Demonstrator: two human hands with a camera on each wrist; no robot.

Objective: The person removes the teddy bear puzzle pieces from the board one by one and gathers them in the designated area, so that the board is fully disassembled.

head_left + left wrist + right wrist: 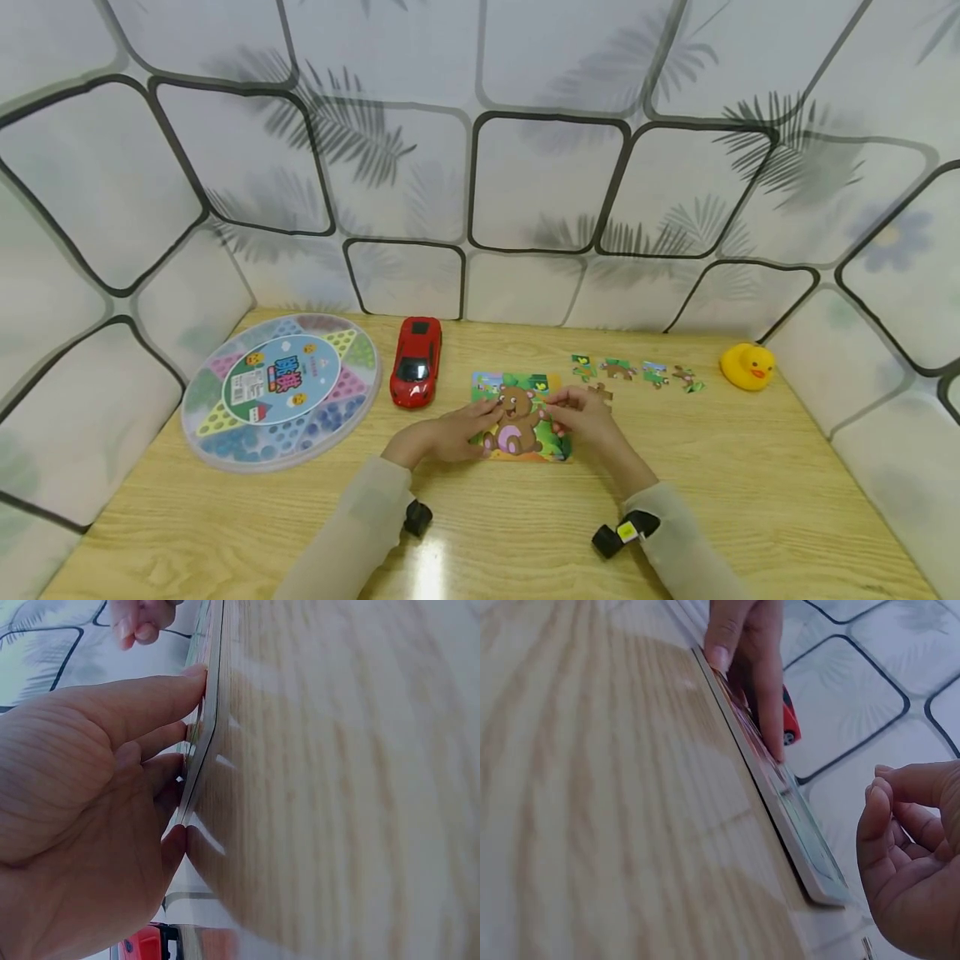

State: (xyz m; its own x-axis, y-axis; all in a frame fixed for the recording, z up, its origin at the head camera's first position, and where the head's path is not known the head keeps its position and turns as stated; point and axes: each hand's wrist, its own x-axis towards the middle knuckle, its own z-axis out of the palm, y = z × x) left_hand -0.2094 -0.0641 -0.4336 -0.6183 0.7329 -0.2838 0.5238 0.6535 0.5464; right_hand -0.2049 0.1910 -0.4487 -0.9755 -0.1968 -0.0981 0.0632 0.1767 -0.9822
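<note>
A jigsaw puzzle (517, 442) with a brown bear picture lies flat on the wooden table. My left hand (457, 433) rests on its left side, fingers fairly straight; the left wrist view has its fingertips (193, 671) touching the board's edge. Over the puzzle's right side hovers my right hand (588, 417). In the right wrist view this hand (919, 840) has its thumb and index tips together and the other fingers curled, with nothing visible between them. Beside it lies a brown loose puzzle piece (602, 392), partly hidden by the hand.
Several loose pieces (618, 369) lie in a row behind the right hand. A red toy car (416, 362) stands left of the puzzle, beside a round Chinese checkers set (281, 392). A yellow rubber duck (747, 367) sits far right. Patterned fabric walls (525, 183) enclose the table.
</note>
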